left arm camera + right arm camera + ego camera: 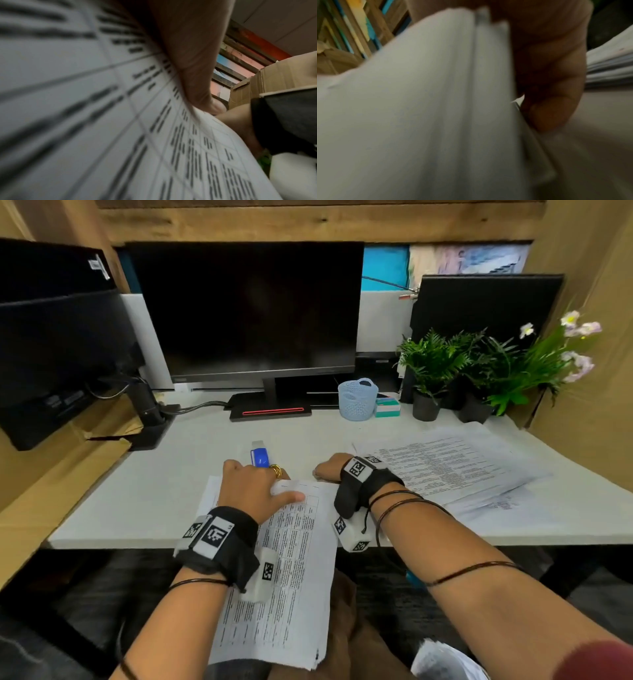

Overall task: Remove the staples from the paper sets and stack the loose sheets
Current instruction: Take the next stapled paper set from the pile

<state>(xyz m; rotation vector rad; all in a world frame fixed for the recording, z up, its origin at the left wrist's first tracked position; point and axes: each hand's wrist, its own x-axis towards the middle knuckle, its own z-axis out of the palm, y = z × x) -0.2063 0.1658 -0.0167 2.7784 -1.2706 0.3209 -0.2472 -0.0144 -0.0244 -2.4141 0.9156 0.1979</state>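
Both hands at the top edge of a printed paper set on the white counter (164,494).

We see the left hand (253,491) lying on the white printed paper set (291,577), which overhangs the counter's near edge, thumb stretched flat across the page. Our right hand (330,469) has its fingers (553,111) curled at the set's top right corner, gripping the sheets. A blue and white staple remover (260,455) lies just beyond the left hand; a loose stack of printed sheets (455,467) lies to the right.
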